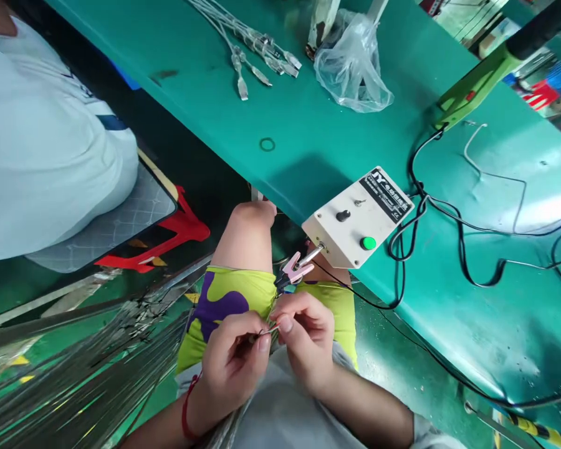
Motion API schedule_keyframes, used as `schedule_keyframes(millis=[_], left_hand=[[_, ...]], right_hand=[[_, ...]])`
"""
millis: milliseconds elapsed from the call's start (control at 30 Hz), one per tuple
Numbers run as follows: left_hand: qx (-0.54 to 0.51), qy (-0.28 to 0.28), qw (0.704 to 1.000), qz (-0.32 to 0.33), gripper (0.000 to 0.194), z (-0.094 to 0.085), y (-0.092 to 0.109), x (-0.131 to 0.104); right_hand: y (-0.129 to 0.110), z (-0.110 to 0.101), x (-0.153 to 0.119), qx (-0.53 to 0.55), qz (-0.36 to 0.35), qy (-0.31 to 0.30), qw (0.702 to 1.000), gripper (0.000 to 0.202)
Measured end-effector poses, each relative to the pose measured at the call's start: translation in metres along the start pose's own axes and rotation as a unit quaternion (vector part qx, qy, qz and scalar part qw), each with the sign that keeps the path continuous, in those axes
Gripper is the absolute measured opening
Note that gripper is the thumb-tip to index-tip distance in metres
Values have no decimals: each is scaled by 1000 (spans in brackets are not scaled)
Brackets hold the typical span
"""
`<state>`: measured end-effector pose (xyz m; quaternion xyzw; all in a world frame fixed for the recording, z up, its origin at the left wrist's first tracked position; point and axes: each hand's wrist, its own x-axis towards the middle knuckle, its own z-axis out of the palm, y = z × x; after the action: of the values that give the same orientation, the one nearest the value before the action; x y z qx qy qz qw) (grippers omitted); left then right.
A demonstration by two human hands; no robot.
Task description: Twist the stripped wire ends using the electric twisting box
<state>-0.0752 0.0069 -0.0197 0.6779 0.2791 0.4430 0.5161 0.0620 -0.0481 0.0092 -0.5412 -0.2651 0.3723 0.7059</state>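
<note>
My left hand is closed, pinching a thin wire between thumb and forefinger above my lap. My right hand pinches the wire's other side, its fingertips near a small red tip. Just beyond the hands, a pink clip sits on the metal shaft of a white control box. The box has a black knob, a toggle switch and a green button, and it rests at the table's near edge.
On the green table are clear cables with USB plugs, a plastic bag, a small ring, black cords and a green-handled tool. A person sits at left by a red stool. Long wires hang lower left.
</note>
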Motion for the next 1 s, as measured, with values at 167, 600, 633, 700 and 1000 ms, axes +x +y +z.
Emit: schedule_keyframes(millis=[167, 600, 633, 700, 1000], left_hand=[[28, -5, 999, 43, 9, -4, 12, 20], [-13, 83, 996, -24, 4, 19, 16, -11], [-27, 77, 996, -33, 4, 21, 17, -11], [-40, 64, 996, -47, 5, 25, 18, -8], [-16, 47, 999, -22, 9, 30, 16, 6]], right_hand=[[-16, 4, 10, 27, 12, -57, 998, 18], [2, -18, -6, 58, 86, -130, 986, 5], [2, -20, -6, 55, 91, -125, 986, 5], [0, -25, -6, 50, 97, -116, 987, 5], [12, -32, -2, 42, 22, -78, 996, 6]])
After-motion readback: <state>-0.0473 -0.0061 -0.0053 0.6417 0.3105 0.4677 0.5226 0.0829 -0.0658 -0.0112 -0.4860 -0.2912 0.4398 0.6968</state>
